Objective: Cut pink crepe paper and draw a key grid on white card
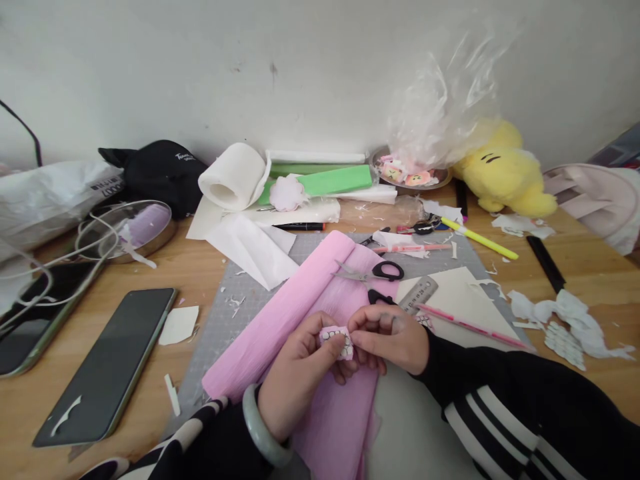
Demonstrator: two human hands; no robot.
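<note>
Pinching a pink-edged patterned patch, the left hand steadies it while the right hand pinches its edge, apparently working that border, which likely needs gentle pressure

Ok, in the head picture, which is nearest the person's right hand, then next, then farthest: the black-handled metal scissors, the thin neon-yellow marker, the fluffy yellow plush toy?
1. Black-handled metal scissors: just beyond the right hand.
2. Thin neon-yellow marker: farther off, toward the right.
3. Fluffy yellow plush toy: farthest, back right, by the wall.
</note>
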